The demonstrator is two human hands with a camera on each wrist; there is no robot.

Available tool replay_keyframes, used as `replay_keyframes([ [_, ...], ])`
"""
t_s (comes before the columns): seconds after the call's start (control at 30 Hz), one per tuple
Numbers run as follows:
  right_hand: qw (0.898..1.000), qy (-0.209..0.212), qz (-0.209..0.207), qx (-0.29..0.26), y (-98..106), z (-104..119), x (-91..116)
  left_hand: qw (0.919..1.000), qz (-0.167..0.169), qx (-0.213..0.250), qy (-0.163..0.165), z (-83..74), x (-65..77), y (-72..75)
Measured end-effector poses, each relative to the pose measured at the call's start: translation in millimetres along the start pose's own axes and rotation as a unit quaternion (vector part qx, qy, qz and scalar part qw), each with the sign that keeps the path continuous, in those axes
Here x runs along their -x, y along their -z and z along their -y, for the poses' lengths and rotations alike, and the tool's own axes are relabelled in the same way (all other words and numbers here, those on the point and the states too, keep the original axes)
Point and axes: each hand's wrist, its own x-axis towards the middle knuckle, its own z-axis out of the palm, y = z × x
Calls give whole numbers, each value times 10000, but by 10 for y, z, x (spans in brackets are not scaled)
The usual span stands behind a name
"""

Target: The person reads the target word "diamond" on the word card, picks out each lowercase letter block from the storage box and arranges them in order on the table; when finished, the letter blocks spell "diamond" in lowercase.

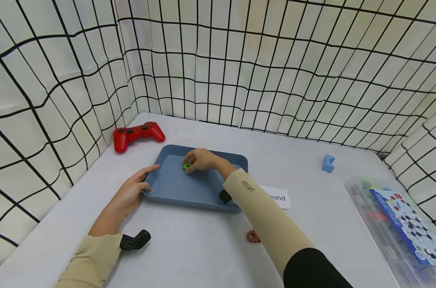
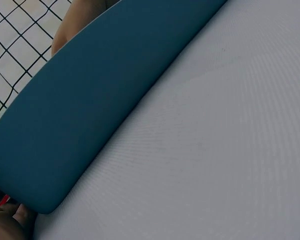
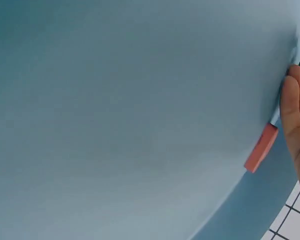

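Note:
A blue-grey tray lies on the white table. My right hand reaches into it and pinches a small green piece between thumb and fingers; the piece's full shape is hidden by the fingers. In the right wrist view, a salmon-red block lies by the tray's wall, close to the right hand. My left hand rests at the tray's left side, index finger and thumb stretched out to touch its rim. The left wrist view shows mostly the tray's outer wall.
A red game controller lies behind the tray at left. Right of the tray are a partly covered word card, a reddish-brown piece, a light-blue block and a clear plastic box with a booklet. Black netting surrounds the table.

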Motion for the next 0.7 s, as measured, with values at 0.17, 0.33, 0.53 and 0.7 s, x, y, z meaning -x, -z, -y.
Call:
replay_keyframes([
  [0.17, 9997, 147, -178, -126, 81, 4, 66, 10000, 8, -50, -32, 4, 2, 2],
  [0.33, 9977, 591, -314, -99, 165, 31, 140, 9999, 8, -140, -54, 22, 12, 28],
  [0.53, 9957, 674, -318, -549, 305, 104, 378, 9998, 43, -167, -49, 30, 18, 25],
  [0.7, 9925, 968, -500, -551, 440, 110, 714, 9998, 66, -161, -105, 21, 9, 12],
])
